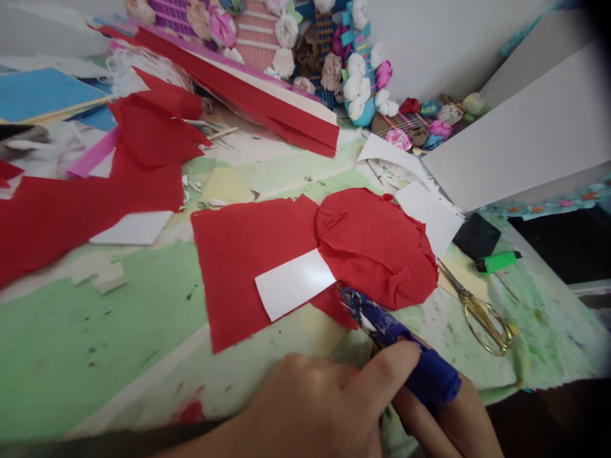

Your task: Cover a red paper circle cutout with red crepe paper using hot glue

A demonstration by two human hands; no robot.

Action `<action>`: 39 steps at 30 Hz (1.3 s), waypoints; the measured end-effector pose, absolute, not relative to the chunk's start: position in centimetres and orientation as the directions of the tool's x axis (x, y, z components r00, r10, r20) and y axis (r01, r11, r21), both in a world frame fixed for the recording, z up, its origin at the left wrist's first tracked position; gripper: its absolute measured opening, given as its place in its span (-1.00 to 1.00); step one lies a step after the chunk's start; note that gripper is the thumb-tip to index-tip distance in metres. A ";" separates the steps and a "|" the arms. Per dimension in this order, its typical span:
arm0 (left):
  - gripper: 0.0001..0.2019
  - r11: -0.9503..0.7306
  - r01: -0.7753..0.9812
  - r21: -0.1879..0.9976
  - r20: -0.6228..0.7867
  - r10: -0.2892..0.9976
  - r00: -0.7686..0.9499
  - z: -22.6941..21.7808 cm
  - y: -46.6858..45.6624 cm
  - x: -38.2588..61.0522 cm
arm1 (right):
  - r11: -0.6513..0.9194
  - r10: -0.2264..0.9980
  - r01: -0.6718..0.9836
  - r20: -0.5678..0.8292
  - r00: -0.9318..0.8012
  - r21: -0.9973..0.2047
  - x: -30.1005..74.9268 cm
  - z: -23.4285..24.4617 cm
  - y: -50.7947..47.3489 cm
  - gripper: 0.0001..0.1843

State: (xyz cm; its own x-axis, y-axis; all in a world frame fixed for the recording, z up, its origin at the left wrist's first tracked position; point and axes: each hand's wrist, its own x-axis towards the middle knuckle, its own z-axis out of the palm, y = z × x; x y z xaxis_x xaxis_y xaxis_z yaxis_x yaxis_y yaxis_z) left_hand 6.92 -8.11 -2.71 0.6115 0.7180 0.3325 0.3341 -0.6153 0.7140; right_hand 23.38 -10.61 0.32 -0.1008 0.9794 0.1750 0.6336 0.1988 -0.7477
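A blue glue gun (405,346) points up and left, its smeared nozzle close to the right corner of a white card strip (296,283). My right hand (458,423) is wrapped round it from below. My left hand (329,391) has its fingers curled, with one finger pressed on the gun's body; part of its grip is hidden. The card strip rests on a red paper sheet (243,248). Overlapping that sheet is a rounded piece covered in wrinkled red paper (377,248).
Gold-handled scissors (477,312) and a green marker (499,262) lie at right. More red paper (86,203) and white card scraps (136,228) are at left. A long red folded piece (248,95) and paper-flower crafts (286,38) stand behind. A large white panel (525,127) leans at right.
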 end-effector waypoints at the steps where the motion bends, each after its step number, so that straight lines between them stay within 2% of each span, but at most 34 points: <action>1: -0.36 -0.643 0.367 0.672 0.377 0.724 0.578 -2.7 -8.2 6.9 | 0.190 0.981 0.634 0.169 -0.094 -0.750 23.3 0.4 -10.6 -0.85; 7: -0.52 -0.677 0.488 0.551 0.451 0.734 0.508 -1.4 -8.5 6.4 | 0.138 0.989 0.624 0.140 -0.046 -0.769 22.8 0.6 -11.0 -0.84; 16: -0.60 -0.689 0.457 0.562 0.451 0.719 0.529 -1.0 -8.3 5.9 | 0.141 0.990 0.645 0.117 -0.081 -0.751 23.9 -0.4 -11.3 -0.85; 19: -0.62 -0.696 0.477 0.537 0.443 0.714 0.542 -1.0 -8.4 5.7 | 0.175 0.984 0.653 0.160 -0.084 -0.737 23.9 -0.5 -11.4 -0.82; 22: -0.63 -0.705 0.488 0.515 0.465 0.708 0.532 -0.9 -8.4 5.5 | 0.219 0.973 0.654 0.212 -0.091 -0.725 23.9 -0.4 -11.5 -0.81; 26: -0.61 -0.704 0.513 0.491 0.475 0.711 0.519 -0.9 -8.5 5.5 | 0.246 0.968 0.666 0.211 -0.134 -0.704 23.9 -0.3 -11.4 -0.79; 39: -0.60 -0.727 0.559 0.399 0.524 0.681 0.512 -1.3 -8.8 5.4 | 0.178 0.984 0.648 0.120 -0.133 -0.741 23.3 0.3 -10.8 -0.79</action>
